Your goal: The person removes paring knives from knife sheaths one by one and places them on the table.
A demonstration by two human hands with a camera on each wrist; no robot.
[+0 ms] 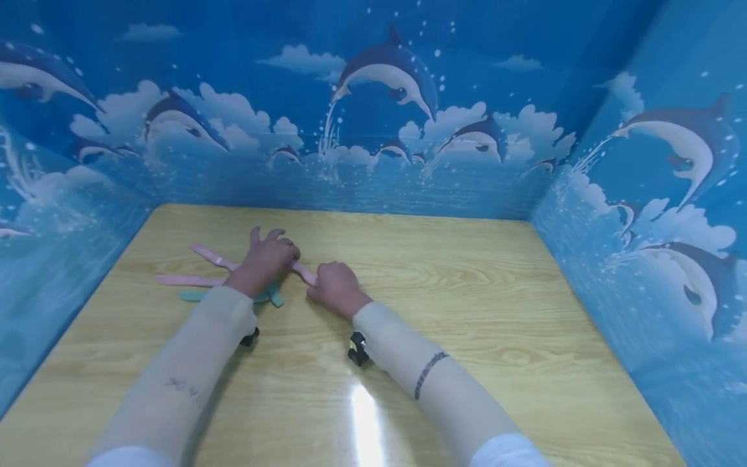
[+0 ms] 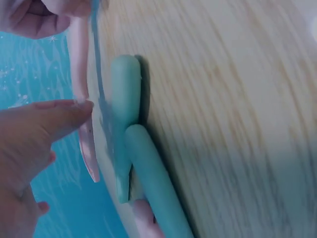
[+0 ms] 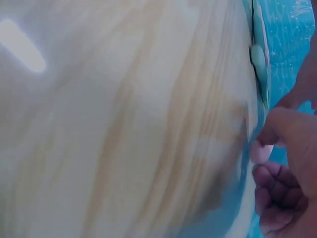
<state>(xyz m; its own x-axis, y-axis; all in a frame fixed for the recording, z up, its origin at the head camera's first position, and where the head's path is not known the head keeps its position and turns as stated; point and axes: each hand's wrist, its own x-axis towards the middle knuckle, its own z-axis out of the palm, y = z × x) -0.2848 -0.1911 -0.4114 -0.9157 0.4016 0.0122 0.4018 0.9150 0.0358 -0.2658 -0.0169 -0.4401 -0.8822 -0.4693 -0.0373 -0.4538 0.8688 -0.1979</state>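
Note:
Both hands are on one slim pink knife-shaped stick [image 1: 303, 273], thicker at one end and tapering to a narrow tip. My right hand [image 1: 337, 287] grips its thick end with curled fingers. Along its narrower part, my left hand [image 1: 265, 261] pinches it between thumb and finger, other fingers spread. In the left wrist view the pink stick [image 2: 79, 59] runs between both hands, its tapered end past the left thumb. Beside and under my left wrist lie a green stick of like shape [image 2: 126, 89] and another green stick [image 2: 156, 173], touching it.
Two more pink sticks, an upper one [image 1: 211, 257] and a lower one [image 1: 189, 280], lie left of the left forearm. The light wood-grain table [image 1: 455, 292] is bordered by blue dolphin-printed walls [image 1: 373, 175]. Glare [image 1: 366, 421] shows near the front.

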